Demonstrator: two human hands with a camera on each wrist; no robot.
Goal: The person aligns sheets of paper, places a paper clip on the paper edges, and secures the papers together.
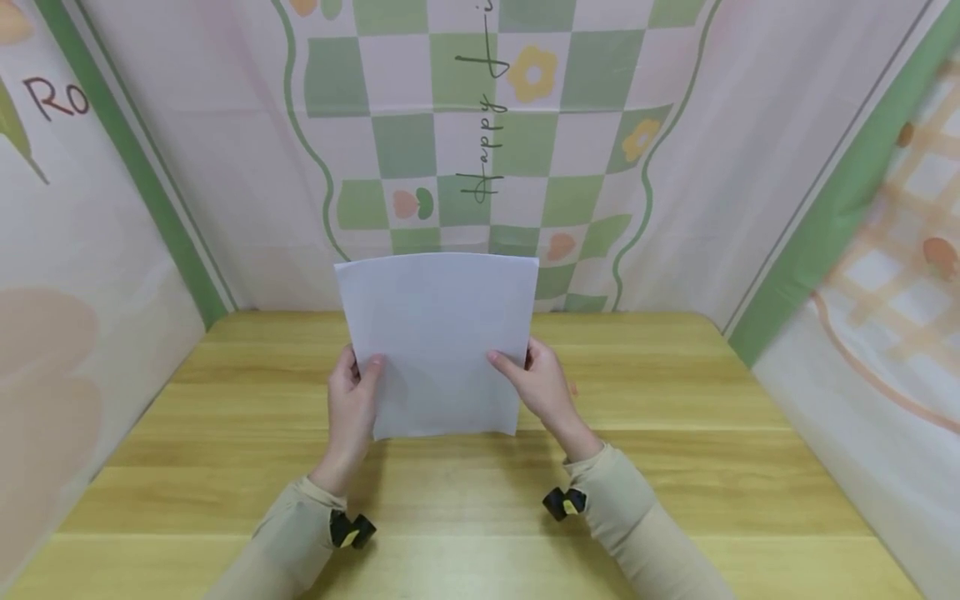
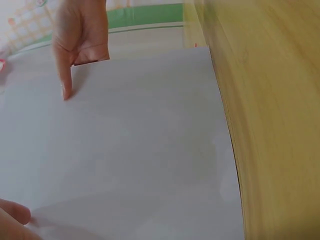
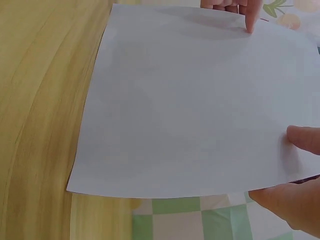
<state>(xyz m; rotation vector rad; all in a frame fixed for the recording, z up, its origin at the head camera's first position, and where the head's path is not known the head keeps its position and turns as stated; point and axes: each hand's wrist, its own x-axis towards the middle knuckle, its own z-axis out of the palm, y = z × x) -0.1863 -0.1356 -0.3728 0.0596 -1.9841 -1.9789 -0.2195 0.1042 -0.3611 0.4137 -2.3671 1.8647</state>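
Both hands hold up a blank white sheet of paper point(image 1: 442, 333), tilted with its face toward the head camera. The left hand point(image 1: 352, 408) pinches its left edge, thumb on the near face and the other fingers behind. On the right edge the right hand point(image 1: 546, 387) pinches in the same way. In the left wrist view the paper point(image 2: 135, 145) fills most of the picture, with the right hand point(image 2: 82, 40) at its far edge. The right wrist view shows the paper point(image 3: 185, 105) slightly bowed, and the right thumb point(image 3: 302, 139) on its face. Fingers behind the sheet are mostly hidden.
A wooden table point(image 1: 450, 517) lies under the hands. Behind it hangs a checked green and white curtain point(image 1: 517, 142), with more printed cloth point(image 1: 90, 333) on the left and patterned cloth point(image 1: 900, 275) on the right. Each sleeve carries a small black wrist device point(image 1: 351, 530).
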